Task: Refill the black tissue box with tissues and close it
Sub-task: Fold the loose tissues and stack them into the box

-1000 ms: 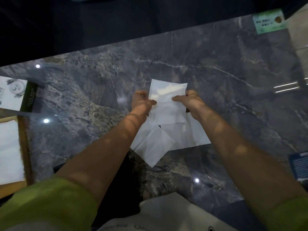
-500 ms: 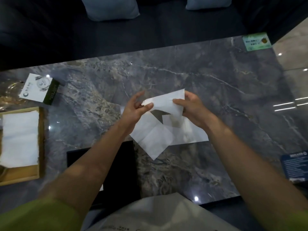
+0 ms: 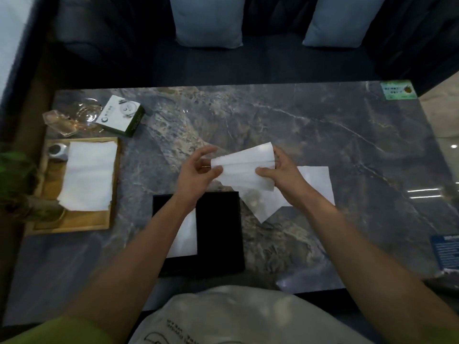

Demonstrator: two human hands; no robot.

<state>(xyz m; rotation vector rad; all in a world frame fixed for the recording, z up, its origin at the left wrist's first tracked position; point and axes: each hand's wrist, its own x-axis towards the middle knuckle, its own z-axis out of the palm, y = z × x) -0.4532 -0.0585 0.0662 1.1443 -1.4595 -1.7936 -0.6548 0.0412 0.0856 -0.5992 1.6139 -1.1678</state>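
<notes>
You're mid-fold, left grip (image 3: 198, 170) and right grip (image 3: 280, 175) each pinching an end of a tissue (image 3: 244, 165) above the tabletop (image 3: 323, 135), so next you probably lower it into the black box (image 3: 218, 232) sitting just nearer you than the left grip.

Dim indoor light, glare streaks on marble table (image 3: 323, 125), soft blur, bowed edges

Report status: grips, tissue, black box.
Left grip and right grip pinch opposite ends of the folded white tissue. Flat black tissue box nearer the person, white showing inside. Loose white sheets beside it, not blocking.
</notes>
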